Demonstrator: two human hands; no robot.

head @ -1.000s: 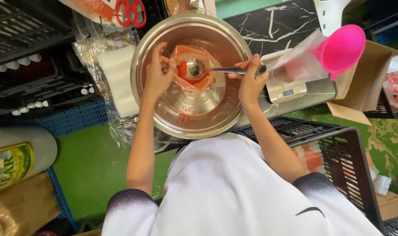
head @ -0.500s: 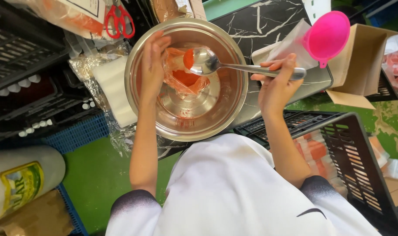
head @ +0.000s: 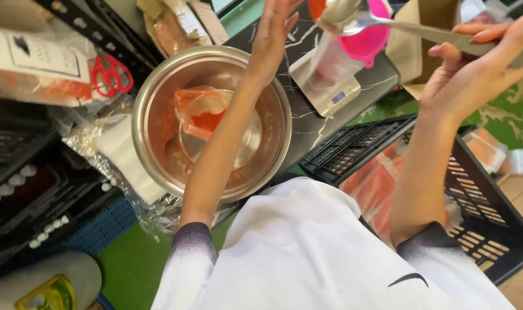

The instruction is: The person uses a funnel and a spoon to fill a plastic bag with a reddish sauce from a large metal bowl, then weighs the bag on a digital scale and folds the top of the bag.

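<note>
Right hand (head: 473, 74) gripping metal ladle (head: 353, 14) above pink funnel (head: 367, 37), left hand (head: 275, 28) alongside.

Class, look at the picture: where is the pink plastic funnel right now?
The pink plastic funnel is at the top of the head view, right of centre, behind the metal spoon held in the right hand, above the small digital scale.

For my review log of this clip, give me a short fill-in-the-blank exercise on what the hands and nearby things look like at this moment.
1. The right hand holds a metal ____ by its handle, raised over the pink funnel.
2. The left hand is lifted above the steel bowl, with its fingers ____ and nothing in its grip.
3. The scissors left of the bowl have ____ handles.
4. The funnel sits over a small digital ____ on the dark marbled counter.

Missing words: spoon; open; red; scale
</note>
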